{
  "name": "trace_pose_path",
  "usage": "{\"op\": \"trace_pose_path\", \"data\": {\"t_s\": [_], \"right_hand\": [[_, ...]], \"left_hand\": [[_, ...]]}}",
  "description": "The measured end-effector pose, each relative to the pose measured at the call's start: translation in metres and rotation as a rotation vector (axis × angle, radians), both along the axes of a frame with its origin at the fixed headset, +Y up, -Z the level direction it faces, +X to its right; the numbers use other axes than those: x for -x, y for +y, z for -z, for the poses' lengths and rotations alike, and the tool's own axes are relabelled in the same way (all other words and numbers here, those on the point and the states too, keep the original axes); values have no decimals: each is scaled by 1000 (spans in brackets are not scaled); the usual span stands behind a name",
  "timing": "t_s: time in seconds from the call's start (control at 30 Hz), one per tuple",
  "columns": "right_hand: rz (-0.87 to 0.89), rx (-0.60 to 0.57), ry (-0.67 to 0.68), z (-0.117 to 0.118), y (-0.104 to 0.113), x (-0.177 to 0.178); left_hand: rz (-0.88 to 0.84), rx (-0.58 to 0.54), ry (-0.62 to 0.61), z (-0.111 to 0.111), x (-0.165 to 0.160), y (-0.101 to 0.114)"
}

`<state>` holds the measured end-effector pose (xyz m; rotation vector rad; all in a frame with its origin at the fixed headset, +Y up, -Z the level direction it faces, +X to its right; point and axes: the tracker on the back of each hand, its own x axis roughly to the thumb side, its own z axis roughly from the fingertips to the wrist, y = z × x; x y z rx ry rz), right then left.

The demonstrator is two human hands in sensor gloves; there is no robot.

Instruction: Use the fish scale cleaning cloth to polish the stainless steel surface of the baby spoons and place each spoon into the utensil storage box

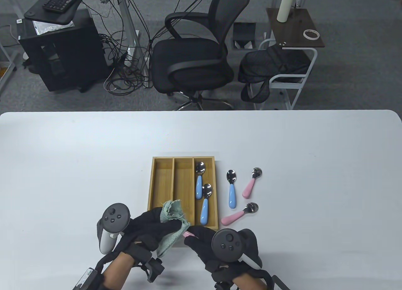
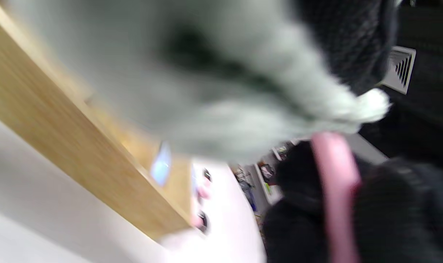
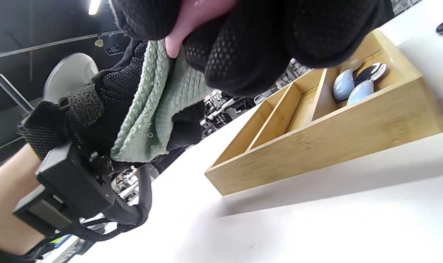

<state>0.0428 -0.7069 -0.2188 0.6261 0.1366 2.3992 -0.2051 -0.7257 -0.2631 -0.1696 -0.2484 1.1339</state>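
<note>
My left hand grips the green fish scale cloth over the near edge of the wooden storage box. My right hand holds a pink-handled spoon by its handle; its bowl is hidden inside the cloth. The pink handle runs up into the cloth in the left wrist view, and the cloth wraps its tip in the right wrist view. Two blue-handled spoons lie in the box's right compartment. On the table right of the box lie one blue spoon and two pink spoons.
The box's left and middle compartments hold nothing. The white table stretches wide on all sides. An office chair and a side stand are beyond the far edge.
</note>
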Motion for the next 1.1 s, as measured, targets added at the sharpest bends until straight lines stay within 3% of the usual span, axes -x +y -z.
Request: {"op": "trace_pose_path", "data": {"t_s": [0.17, 0.3, 0.37, 0.53, 0.6, 0.77, 0.93, 1.1], "right_hand": [[55, 37, -21, 4, 0, -4], [106, 49, -35, 6, 3, -9], [85, 27, -41, 5, 3, -8], [110, 125, 28, 2, -2, -2], [103, 188, 70, 3, -4, 0], [59, 401, 198, 6, -9, 2], [50, 427, 216, 5, -5, 5], [27, 425, 215, 10, 8, 6]], "left_hand": [[-67, 35, 14, -3, -3, 0], [-408, 247, -77, 0, -6, -10], [-422, 255, -94, 0, -7, -13], [-313, 171, -49, -2, -6, -8], [-226, 100, -43, -2, -7, -4], [-126, 46, -44, -5, -10, 1], [-86, -21, -13, -7, -5, 9], [3, -88, 104, -4, 13, 14]]}}
